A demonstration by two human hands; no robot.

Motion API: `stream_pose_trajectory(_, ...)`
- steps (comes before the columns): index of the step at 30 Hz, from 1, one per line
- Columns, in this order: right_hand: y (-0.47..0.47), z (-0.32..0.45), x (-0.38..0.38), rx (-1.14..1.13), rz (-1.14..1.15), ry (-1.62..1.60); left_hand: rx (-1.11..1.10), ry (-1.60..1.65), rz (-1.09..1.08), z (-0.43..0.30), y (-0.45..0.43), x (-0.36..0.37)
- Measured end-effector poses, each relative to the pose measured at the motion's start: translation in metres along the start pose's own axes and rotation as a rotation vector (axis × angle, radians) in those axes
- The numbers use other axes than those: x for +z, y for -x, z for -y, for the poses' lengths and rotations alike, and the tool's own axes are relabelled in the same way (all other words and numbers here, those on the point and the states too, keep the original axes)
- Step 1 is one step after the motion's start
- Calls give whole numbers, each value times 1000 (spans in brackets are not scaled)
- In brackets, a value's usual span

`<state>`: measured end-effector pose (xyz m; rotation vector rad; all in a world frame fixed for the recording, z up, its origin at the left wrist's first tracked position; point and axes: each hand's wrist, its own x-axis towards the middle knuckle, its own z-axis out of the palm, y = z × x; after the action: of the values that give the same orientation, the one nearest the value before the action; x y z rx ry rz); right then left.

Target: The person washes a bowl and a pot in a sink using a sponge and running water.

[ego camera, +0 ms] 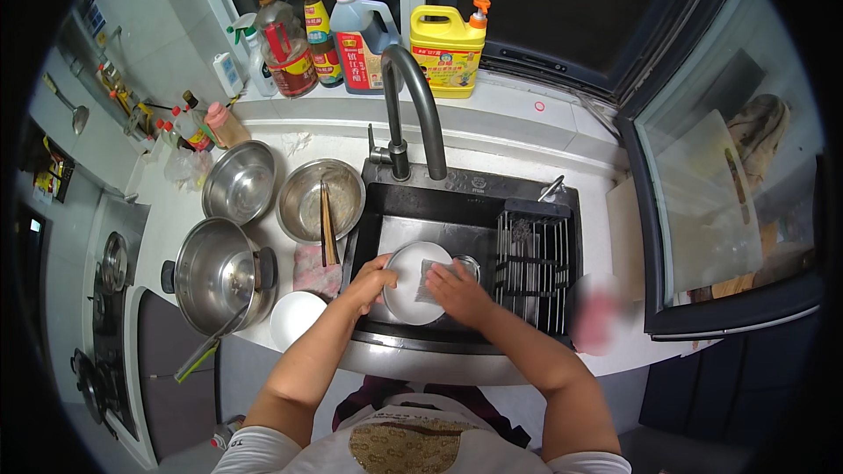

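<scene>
Over the dark kitchen sink, my left hand grips the left rim of a white plate. My right hand presses a grey scouring cloth flat against the plate's inner face. The curved faucet rises behind the sink, its spout above the far part of the basin. Partly hidden behind my right hand is a round metal drain fitting or strainer. A second white plate or bowl rests on the counter, left of my left forearm.
Left of the sink are a steel bowl with chopsticks, another steel bowl, a steel pot and a pink cloth. A black drying rack fills the sink's right side. Several bottles and a yellow detergent jug line the windowsill.
</scene>
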<state>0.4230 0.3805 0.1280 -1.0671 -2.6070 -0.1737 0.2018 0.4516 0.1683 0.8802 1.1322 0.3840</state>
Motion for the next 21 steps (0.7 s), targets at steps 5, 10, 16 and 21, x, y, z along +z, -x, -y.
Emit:
stream_pose_trajectory(5, -13, 32, 9, 297, -6, -295, 151, 372, -175, 22, -7, 26)
stream_pose_trajectory(10, -31, 54, 6, 430, -30, -456, 66, 361, -150, 8, -2, 33)
stream_pose_trajectory(16, -9, -6, -29, 25, -54, -108, -139, 94, 112, -23, -24, -10)
stream_pose_trajectory(21, -37, -9, -52, 360, 125, -524, 44, -545, -166, -70, -80, -22)
